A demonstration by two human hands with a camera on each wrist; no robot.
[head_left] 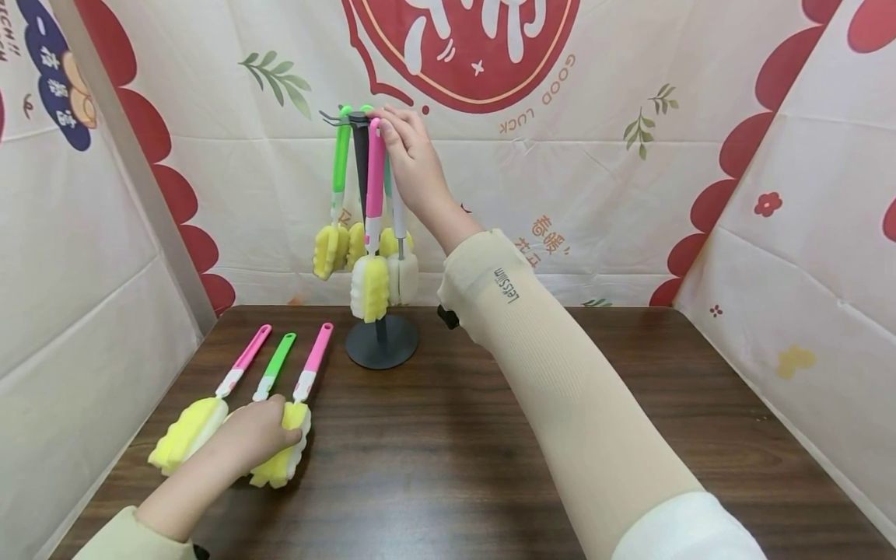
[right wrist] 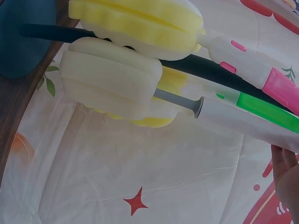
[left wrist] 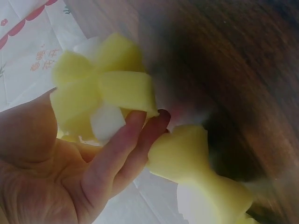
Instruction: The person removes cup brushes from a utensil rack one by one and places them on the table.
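Three sponge brushes lie on the left of the brown table: a pink one [head_left: 245,359], a green one [head_left: 276,364] and another pink one [head_left: 316,358]. My left hand [head_left: 255,435] grips the right pink brush by its yellow and white sponge head [left wrist: 100,88], thumb on its near side. Beyond those fingers is another yellow sponge [left wrist: 187,158]. At the top of a dark rack [head_left: 381,354], my right hand [head_left: 413,159] pinches the handle end of a hanging pink sponge brush [head_left: 374,194]. Its fingertips come close to a white-handled brush [right wrist: 233,126] beside it.
Green-handled sponge brushes [head_left: 341,159] hang on the rack's left and back, and a bare hook [head_left: 329,118] sticks out left. A printed cloth [head_left: 490,202] stands behind the table [head_left: 448,467], with cloth walls on both sides.
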